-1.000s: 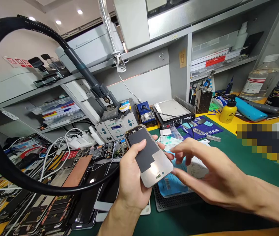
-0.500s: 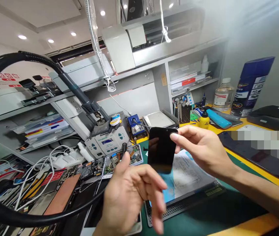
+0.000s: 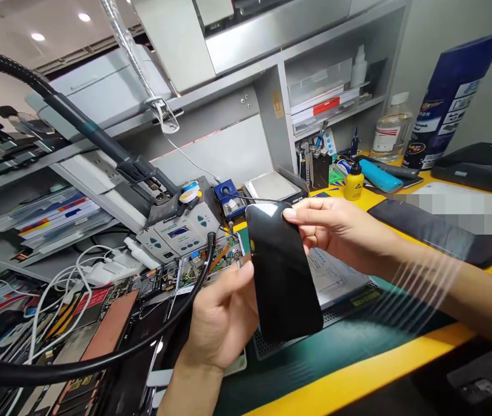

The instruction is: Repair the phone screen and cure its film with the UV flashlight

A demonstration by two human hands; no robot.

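A black smartphone (image 3: pixel 287 277) is held up above the bench, tilted, its dark glossy front towards me and a bright reflection along its top. My right hand (image 3: pixel 328 225) pinches its upper right corner, thumb on the front and fingers behind. On the left edge rests the thumb of my left hand (image 3: pixel 228 306), whose fingers curl round behind the phone and are partly hidden. Beneath the phone lies a printed booklet or sheet (image 3: pixel 336 280) on a perforated grey plate (image 3: pixel 267 346).
A black flexible hose (image 3: pixel 142 344) loops across the left foreground, over phone parts. A soldering station (image 3: pixel 181 231) stands behind, beside a tray of small parts (image 3: pixel 224 254). Another dark phone (image 3: pixel 428 231), a yellow bottle (image 3: pixel 353 184) and a blue spray can (image 3: pixel 449 104) are to the right.
My left hand, loose and apart from the phone before, has closed on its left edge. The phone has swung to show more of its front. The camera view has tilted downwards.
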